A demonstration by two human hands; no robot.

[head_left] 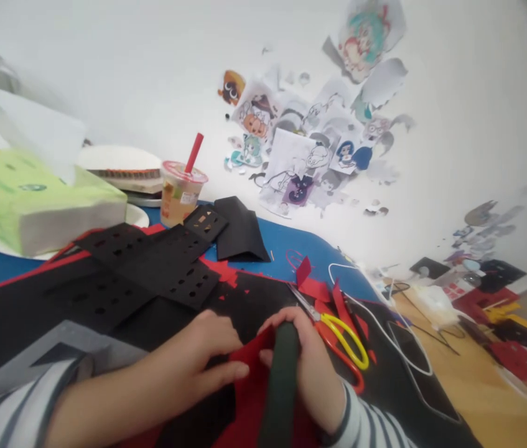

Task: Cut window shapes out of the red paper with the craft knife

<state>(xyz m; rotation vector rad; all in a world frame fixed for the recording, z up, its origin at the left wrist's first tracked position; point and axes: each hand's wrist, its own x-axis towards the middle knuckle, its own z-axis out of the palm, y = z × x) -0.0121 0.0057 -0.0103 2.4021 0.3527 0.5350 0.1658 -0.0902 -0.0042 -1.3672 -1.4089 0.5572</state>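
Observation:
Close in front of me, a sheet of red paper (249, 389) stands bent upright, with a dark green strip (282, 386) running down it. My right hand (307, 358) is closed round the top of the paper and strip, fingers over the far side and thumb tip on the near side. At the paper's left edge, my left hand (209, 348) has curled fingers and a thumb lying against the red surface. Scissors (342, 336) with yellow and orange handles lie just right of my right hand. Below the frame the paper's lower part is hidden.
Black paper pieces with cut-out holes (146, 264) lie at the left, near a green tissue box (43, 199). A drink cup (181, 193) with a red straw stands behind. Red scraps (314, 286), a white cable (375, 323) and a phone (424, 373) are at the right.

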